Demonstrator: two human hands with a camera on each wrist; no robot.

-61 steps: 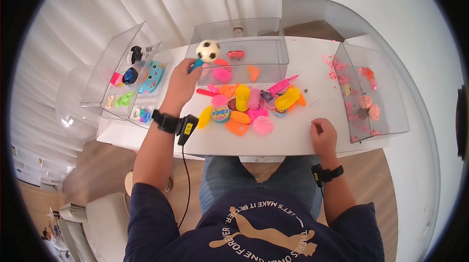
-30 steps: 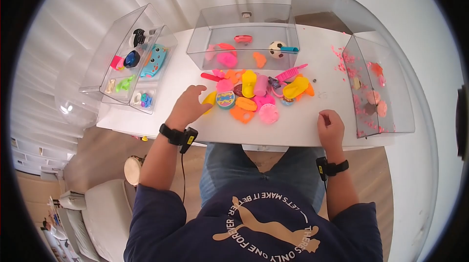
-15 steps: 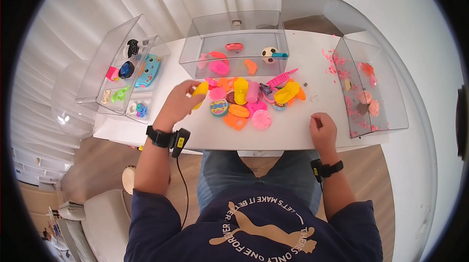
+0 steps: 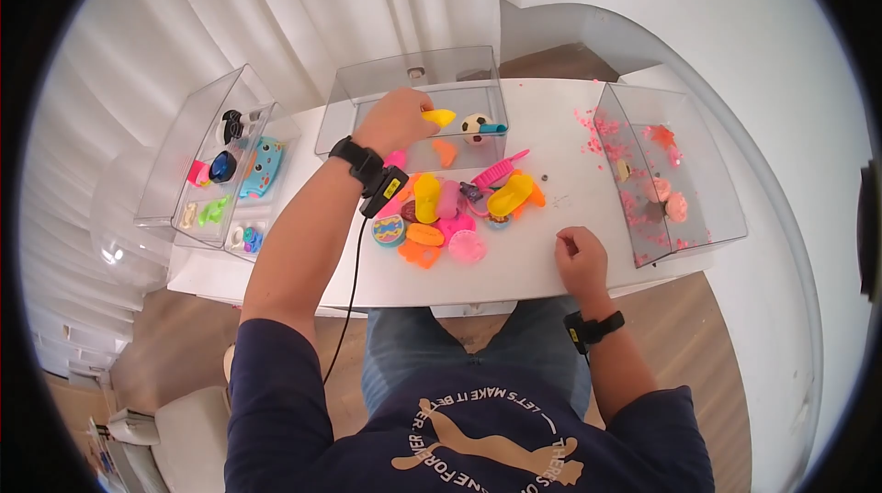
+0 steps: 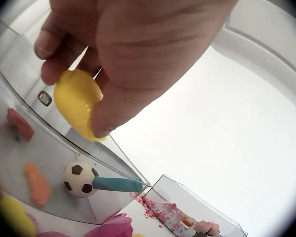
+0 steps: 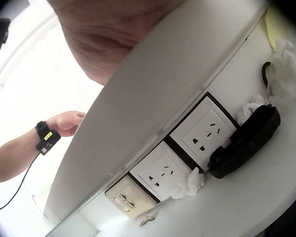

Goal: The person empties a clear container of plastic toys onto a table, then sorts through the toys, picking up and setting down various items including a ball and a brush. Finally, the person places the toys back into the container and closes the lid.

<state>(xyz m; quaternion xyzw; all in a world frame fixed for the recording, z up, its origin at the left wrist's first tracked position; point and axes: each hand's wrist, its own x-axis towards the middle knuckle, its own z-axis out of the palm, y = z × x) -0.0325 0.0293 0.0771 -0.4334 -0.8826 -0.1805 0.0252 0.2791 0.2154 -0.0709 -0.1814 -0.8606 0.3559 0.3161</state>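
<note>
My left hand point(image 4: 397, 119) pinches a yellow ridged toy point(image 5: 78, 101) between thumb and fingers, over the back clear bin point(image 4: 335, 139). Inside that bin lie a soccer-ball toy with a teal handle point(image 4: 476, 128) and an orange piece point(image 4: 445, 153); my hand and forearm cover its left part in the head view. Below the bin spreads a pile of plastic toys, with a yellow scoop-like piece point(image 4: 511, 193), a pink comb point(image 4: 501, 167) and a round blue-rimmed toy point(image 4: 389, 231). My right hand point(image 4: 582, 259) is by the table's front edge, loosely curled with nothing in it.
A clear bin point(image 4: 207, 190) with toys, among them a blue animal-faced case point(image 4: 263, 168), stands at the left. Another clear bin point(image 4: 684, 240), holding flower-like pieces, stands at the right beside scattered pink bits point(image 4: 593, 139). Wall sockets point(image 6: 160, 170) show in the right wrist view.
The soccer-ball toy went from my left hand into the back bin. My left hand then picked up the yellow toy beside the pile and carried it over that bin. The right hand stays idle.
</note>
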